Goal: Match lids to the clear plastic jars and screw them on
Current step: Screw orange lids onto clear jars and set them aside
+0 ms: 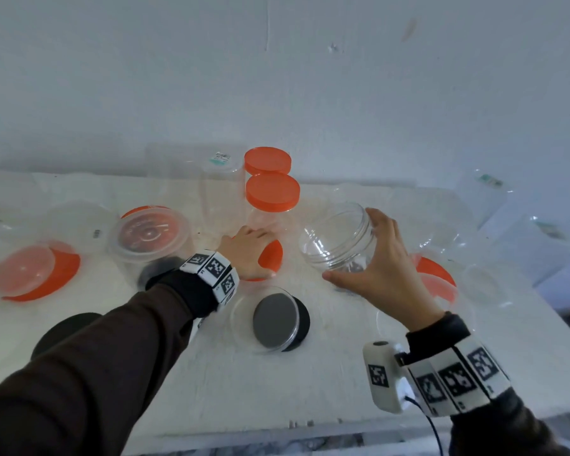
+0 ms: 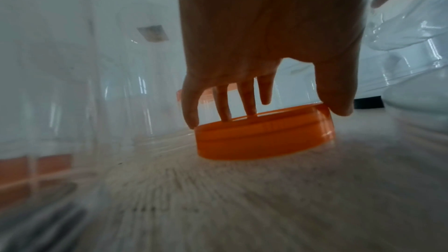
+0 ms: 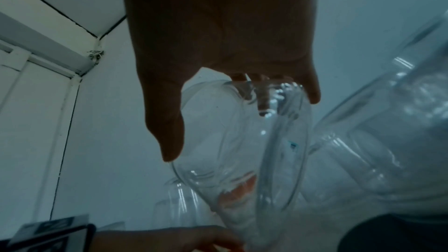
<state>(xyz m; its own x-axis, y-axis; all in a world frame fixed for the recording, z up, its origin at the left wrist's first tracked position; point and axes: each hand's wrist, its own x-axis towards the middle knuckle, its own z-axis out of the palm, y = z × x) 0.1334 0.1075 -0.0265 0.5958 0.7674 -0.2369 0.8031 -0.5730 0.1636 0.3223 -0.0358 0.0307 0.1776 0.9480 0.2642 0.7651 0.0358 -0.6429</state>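
An orange screw lid (image 1: 272, 255) (image 2: 264, 141) lies on the white table (image 1: 244, 383), open side up and slightly tipped. My left hand (image 1: 254, 248) (image 2: 266, 110) grips it from above, fingers on the far rim and thumb on the near right rim. To its right a short, wide clear jar (image 1: 339, 238) (image 3: 242, 150) is tilted with its threaded mouth toward the lid. My right hand (image 1: 369, 258) (image 3: 242, 127) holds that jar, thumb along its lower side and fingers over the top. The jar has no lid on.
Two tall clear jars capped with orange lids (image 1: 272, 192) stand just behind my left hand. A black lid under a clear cover (image 1: 277, 319) lies near the front. More orange lids (image 1: 37, 271) (image 1: 436, 278) and clear tubs (image 1: 150, 232) crowd both sides. A wall runs behind.
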